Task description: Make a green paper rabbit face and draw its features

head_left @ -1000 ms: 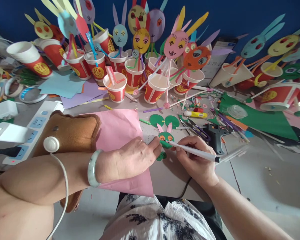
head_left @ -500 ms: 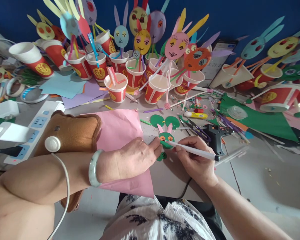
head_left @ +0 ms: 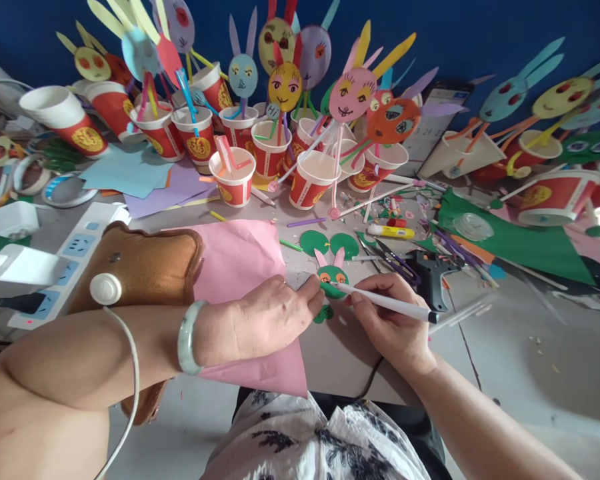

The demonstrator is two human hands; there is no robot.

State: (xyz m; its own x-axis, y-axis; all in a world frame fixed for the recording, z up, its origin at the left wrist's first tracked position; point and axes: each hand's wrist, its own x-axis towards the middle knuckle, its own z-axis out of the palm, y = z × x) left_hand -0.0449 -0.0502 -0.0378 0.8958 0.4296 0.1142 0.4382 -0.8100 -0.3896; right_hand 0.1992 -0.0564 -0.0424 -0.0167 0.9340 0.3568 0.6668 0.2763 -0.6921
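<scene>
A green paper rabbit face (head_left: 337,292) with pink ears and orange eyes lies on the table before me. My left hand (head_left: 270,315) has its fingers closed at the face's left edge, partly covering it. Held in my right hand (head_left: 393,320) is a white pen (head_left: 390,304) with a dark end. Its tip touches the face below the eyes. A small green paper piece (head_left: 323,313) lies just under the face, and green paper circles (head_left: 314,242) lie above it. Under my left wrist is a pink paper sheet (head_left: 240,257).
Red-and-white paper cups (head_left: 314,175) with paper-faced straw figures stand along the back. Scissors (head_left: 397,261), a glue gun (head_left: 433,273), and a yellow glue stick (head_left: 391,231) lie right. To the left are a brown hot-water bag (head_left: 150,263) with a charging cable and a power strip (head_left: 75,247).
Both hands keep almost the same place, with the pen tip still on the green face. The camera view has shifted very slightly.
</scene>
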